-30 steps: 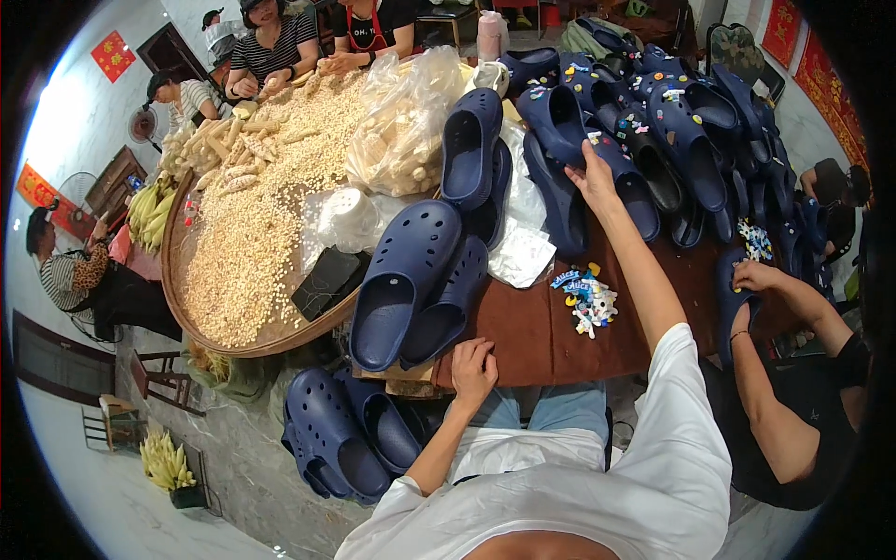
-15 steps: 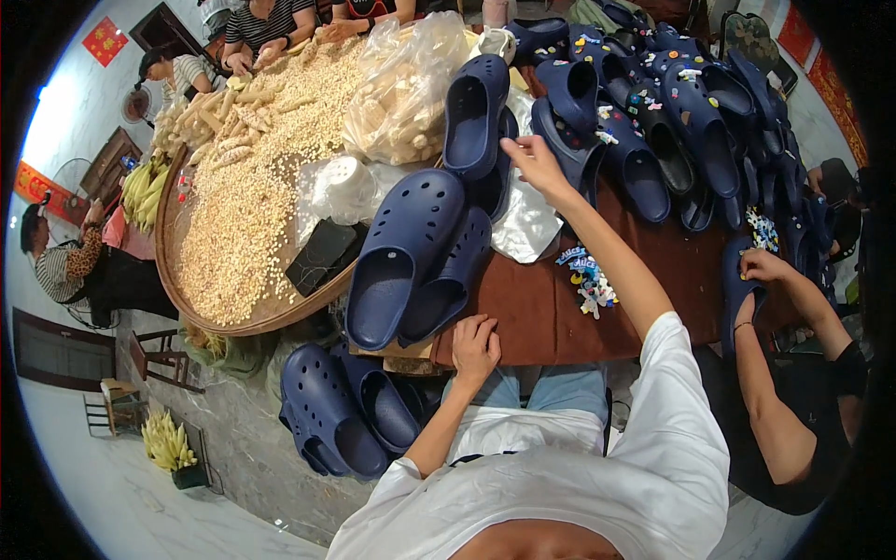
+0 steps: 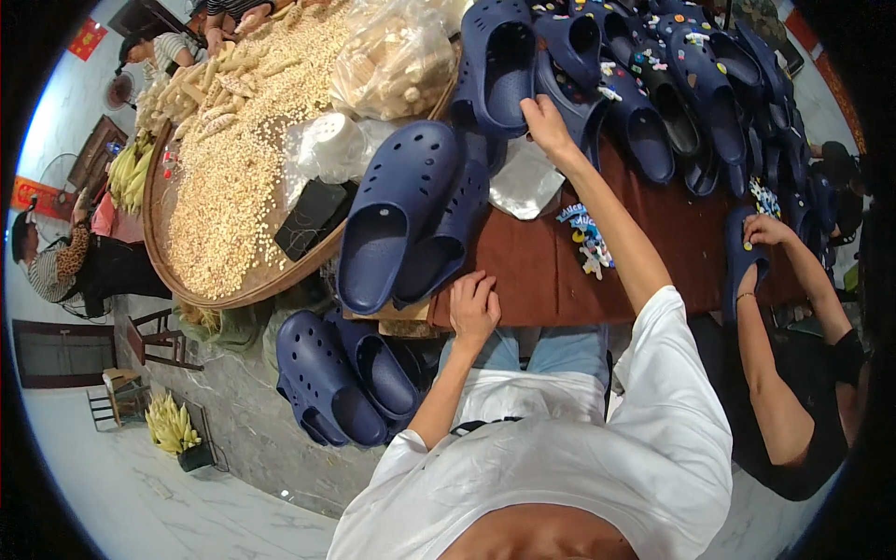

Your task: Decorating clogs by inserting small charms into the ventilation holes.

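My right hand reaches to the far middle of the table. Its fingers are closed at the heel rim of a navy clog, which is tilted with its opening towards me. At the table's near edge lies my left hand, fingers spread and holding nothing. Just beyond it a pair of navy clogs stands at the left, one large clog leaning over its partner. A silvery plastic bag lies below my right wrist. Colourful shoe charms are heaped right of it, beside my right forearm.
Many navy clogs, several with charms, crowd the far right of the brown-covered table. A round tray of corn kernels stands left. More clogs sit below the edge. At right, a co-worker's hands work on a clog.
My right hand has closed on the clog's heel and shifted it to the right, off its neighbour. The view has tipped, so the table sits higher. My left hand stays at the edge.
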The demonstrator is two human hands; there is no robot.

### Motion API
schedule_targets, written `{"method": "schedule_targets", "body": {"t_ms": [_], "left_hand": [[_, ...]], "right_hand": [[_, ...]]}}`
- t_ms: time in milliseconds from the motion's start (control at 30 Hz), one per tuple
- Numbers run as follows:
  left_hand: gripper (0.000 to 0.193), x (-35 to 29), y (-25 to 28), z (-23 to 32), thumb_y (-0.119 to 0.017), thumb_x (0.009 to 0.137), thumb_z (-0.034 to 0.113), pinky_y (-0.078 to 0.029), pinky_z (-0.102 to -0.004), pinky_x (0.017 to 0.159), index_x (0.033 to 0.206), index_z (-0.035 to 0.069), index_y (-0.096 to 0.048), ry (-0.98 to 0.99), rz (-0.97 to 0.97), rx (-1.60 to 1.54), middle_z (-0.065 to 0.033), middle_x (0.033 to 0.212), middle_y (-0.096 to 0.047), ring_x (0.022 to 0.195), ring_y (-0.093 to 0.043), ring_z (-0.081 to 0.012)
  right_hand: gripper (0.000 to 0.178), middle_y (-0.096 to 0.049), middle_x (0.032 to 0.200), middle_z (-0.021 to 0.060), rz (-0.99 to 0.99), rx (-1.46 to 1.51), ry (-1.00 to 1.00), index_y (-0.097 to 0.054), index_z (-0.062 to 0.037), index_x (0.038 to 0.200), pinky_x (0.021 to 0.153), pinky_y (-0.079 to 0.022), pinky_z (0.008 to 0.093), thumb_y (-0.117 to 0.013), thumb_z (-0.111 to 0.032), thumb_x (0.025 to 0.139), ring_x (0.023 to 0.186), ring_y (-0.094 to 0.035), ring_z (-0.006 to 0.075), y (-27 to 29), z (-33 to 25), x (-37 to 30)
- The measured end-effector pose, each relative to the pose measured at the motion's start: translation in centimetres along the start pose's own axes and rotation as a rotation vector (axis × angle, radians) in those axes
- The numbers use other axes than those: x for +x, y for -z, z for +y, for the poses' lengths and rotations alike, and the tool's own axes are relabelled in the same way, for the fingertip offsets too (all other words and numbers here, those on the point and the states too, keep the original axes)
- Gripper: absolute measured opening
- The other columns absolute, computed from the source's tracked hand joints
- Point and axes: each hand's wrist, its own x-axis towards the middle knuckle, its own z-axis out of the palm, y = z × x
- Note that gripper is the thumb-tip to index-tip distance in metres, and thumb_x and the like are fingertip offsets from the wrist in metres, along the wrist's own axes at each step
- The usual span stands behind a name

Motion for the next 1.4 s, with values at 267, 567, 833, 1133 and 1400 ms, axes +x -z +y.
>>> {"method": "schedule_targets", "body": {"t_ms": [267, 567, 833, 1133, 1400], "left_hand": [[0.023, -0.2, 0.4, -0.1, -0.062, 0.075, 0.000, -0.048, -0.0420, 0.086, 0.097, 0.004, -0.069, 0.001, -0.011, -0.021, -0.0140, 0.105, -0.064, 0.098, -0.059, -0.0335], [0.022, -0.9, 2.7, 1.8, -0.054, 0.085, -0.005, -0.049, -0.0363, 0.091, 0.100, 0.001, -0.069, 0.285, 0.001, -0.349, -0.0149, 0.106, -0.067, 0.101, -0.063, -0.0296], [0.020, -2.6, 7.4, 7.6, -0.052, 0.093, -0.005, -0.046, -0.0284, 0.095, 0.106, -0.002, -0.066, 0.365, -0.076, -0.574, -0.0112, 0.113, -0.065, 0.107, -0.061, -0.0185], [0.025, -4.8, 6.5, 9.2, -0.052, 0.095, -0.004, -0.045, -0.0263, 0.097, 0.118, -0.002, -0.061, 0.641, -0.252, -0.955, -0.0091, 0.117, -0.062, 0.109, -0.059, -0.0147], [0.041, -3.4, 3.0, 10.0, -0.053, 0.098, 0.005, -0.038, -0.0307, 0.109, 0.137, -0.005, -0.047, 0.792, -0.278, -1.130, -0.0133, 0.138, -0.052, 0.130, -0.049, -0.0202]], "right_hand": [[0.062, -0.051, 0.135, 0.0244, -0.055, -0.025, -0.061, -0.035, 0.0136, 0.141, 0.107, -0.035, 0.0340, -0.046, -0.032, 0.102, 0.127, -0.048, 0.0301, 5.9, -1.0, -22.1], [0.041, -0.061, 0.106, 0.0326, -0.081, -0.065, -0.201, -0.040, 0.0040, 0.127, 0.085, -0.047, 0.0493, -0.049, -0.021, 0.095, 0.096, -0.062, 0.0474, 5.6, 5.5, -39.3], [0.052, -0.062, 0.105, 0.0287, -0.166, 0.031, -0.245, -0.035, 0.0074, 0.130, 0.084, -0.049, 0.0438, -0.057, -0.024, 0.094, 0.096, -0.064, 0.0390, 2.1, 7.4, -43.0], [0.034, -0.061, 0.093, 0.0135, -0.101, -0.083, -0.181, -0.052, 0.0015, 0.119, 0.071, -0.050, 0.0365, -0.060, -0.022, 0.096, 0.078, -0.063, 0.0243, 6.2, 4.4, -38.4], [0.030, -0.052, 0.107, 0.0184, 0.195, -0.594, 0.171, -0.053, -0.0013, 0.114, 0.084, -0.044, 0.0455, -0.065, -0.014, 0.089, 0.100, -0.054, 0.0372, 9.0, 7.0, -29.3]]}}
